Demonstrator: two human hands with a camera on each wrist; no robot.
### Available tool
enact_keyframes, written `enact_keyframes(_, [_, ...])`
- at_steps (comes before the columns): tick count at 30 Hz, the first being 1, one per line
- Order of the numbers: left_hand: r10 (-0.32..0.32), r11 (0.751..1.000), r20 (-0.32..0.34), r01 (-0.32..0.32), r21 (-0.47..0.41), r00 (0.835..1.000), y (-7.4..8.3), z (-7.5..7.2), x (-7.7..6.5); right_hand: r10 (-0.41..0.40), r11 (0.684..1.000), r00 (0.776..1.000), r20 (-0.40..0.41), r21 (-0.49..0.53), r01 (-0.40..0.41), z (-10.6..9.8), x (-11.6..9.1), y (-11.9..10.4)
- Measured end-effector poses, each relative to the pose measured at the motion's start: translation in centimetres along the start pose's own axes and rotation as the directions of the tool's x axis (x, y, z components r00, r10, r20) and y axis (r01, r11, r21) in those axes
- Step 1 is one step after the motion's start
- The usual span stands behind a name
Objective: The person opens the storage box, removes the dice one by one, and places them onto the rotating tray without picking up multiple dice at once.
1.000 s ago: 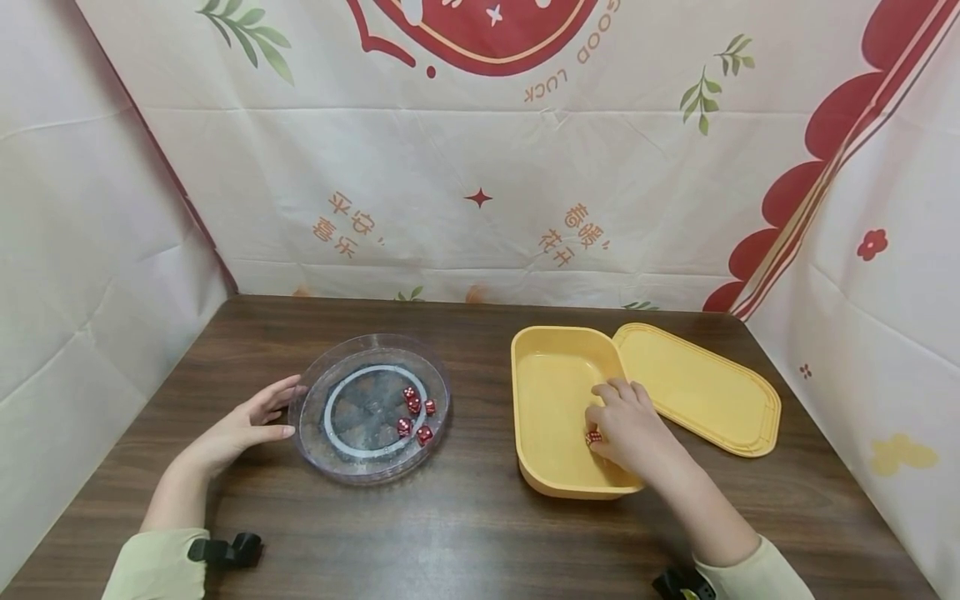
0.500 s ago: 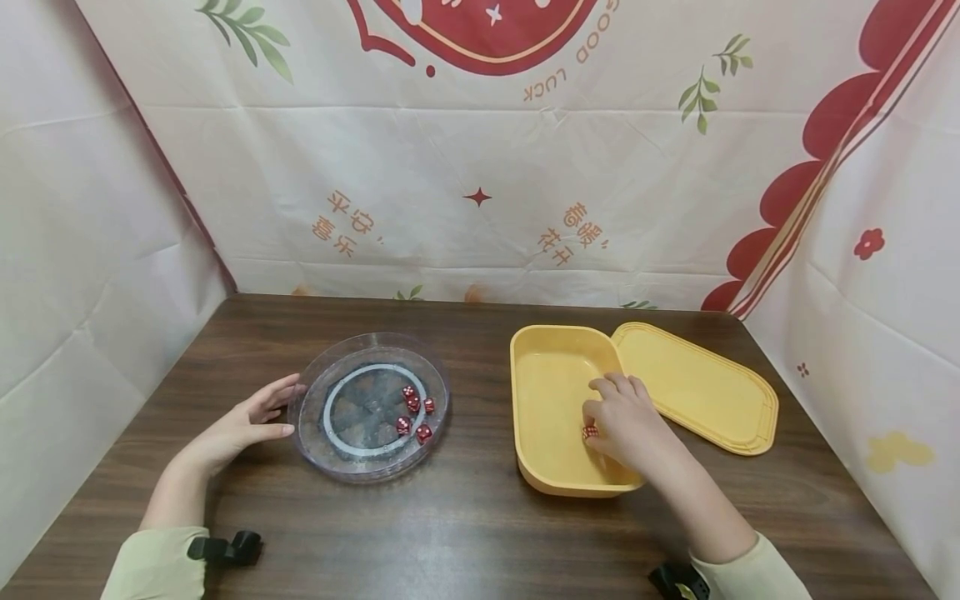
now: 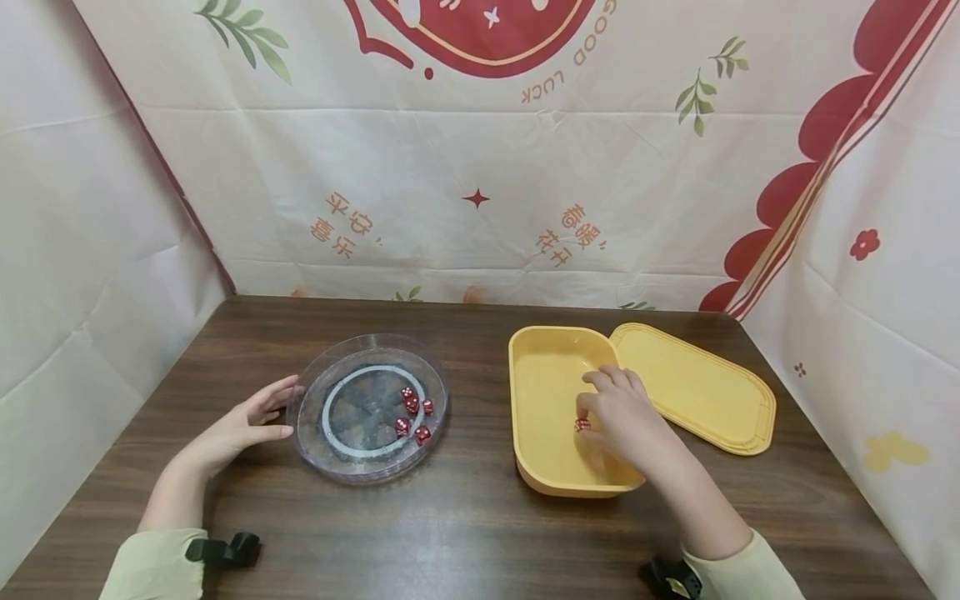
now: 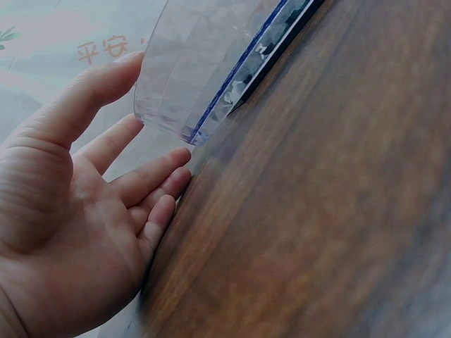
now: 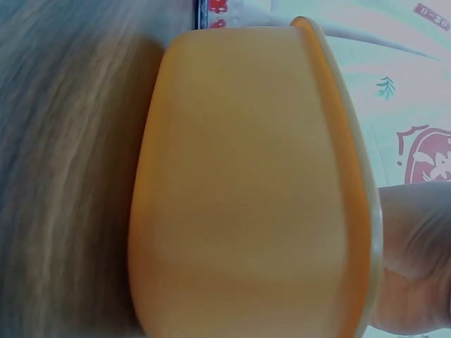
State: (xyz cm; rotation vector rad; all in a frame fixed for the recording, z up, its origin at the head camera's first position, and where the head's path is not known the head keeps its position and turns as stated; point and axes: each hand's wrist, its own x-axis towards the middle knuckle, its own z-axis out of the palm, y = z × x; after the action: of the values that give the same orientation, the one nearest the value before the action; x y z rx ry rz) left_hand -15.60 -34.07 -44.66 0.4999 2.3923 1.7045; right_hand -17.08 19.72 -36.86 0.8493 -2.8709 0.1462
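Note:
In the head view my left hand [image 3: 236, 429] is beside a round clear dish [image 3: 307, 454], fingers relaxed and fingertips right at its wall. The left wrist view shows the thumb and fingers [image 4: 151, 176] near the dish's rim. Several red dice [image 3: 412, 405] with white dots lie in the right part of the dish. My right hand [image 3: 622, 417] reaches into a yellow box [image 3: 528, 417] and pinches a red die [image 3: 582, 424] between thumb and index finger. In the right wrist view the box wall [image 5: 239, 176] hides the fingers and the die.
A yellow lid [image 3: 701, 392] lies to the right of the box, its far left corner against the box's rim. All stands on a dark wooden table [image 3: 420, 542]. Printed cloth [image 3: 405, 158] hangs behind and on both sides.
My right hand and the die it pinches have moved slightly left and away from me within the box. The left hand, the dish and its dice stay as they were.

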Motion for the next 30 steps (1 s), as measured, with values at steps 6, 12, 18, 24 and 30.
enact_keyframes(6, [0.011,1.000,0.001,-0.011,0.001,1.000,-0.1,0.0,0.1,-0.019,1.000,1.000,-0.022,0.019,0.019,-0.5,0.2,-0.5])
enact_keyframes(12, [-0.003,1.000,-0.003,0.003,0.002,1.000,0.1,0.0,0.1,-0.039,0.999,0.998,-0.048,0.035,0.040,-0.9,0.7,-1.2])
enact_keyframes(18, [-0.016,1.000,-0.004,0.016,0.004,1.000,0.2,0.0,0.0,-0.054,0.998,0.997,-0.053,0.040,0.056,-1.2,1.4,-2.1])
enact_keyframes(24, [-0.003,1.000,-0.002,0.003,-0.003,1.000,0.0,0.0,0.0,-0.049,0.997,0.998,-0.039,0.055,0.051,-1.4,2.2,-3.3])
enact_keyframes(30, [0.026,1.000,-0.003,-0.026,0.002,1.000,-0.1,0.0,0.0,-0.079,0.995,0.996,-0.044,0.055,0.081,-1.7,3.0,-4.5])
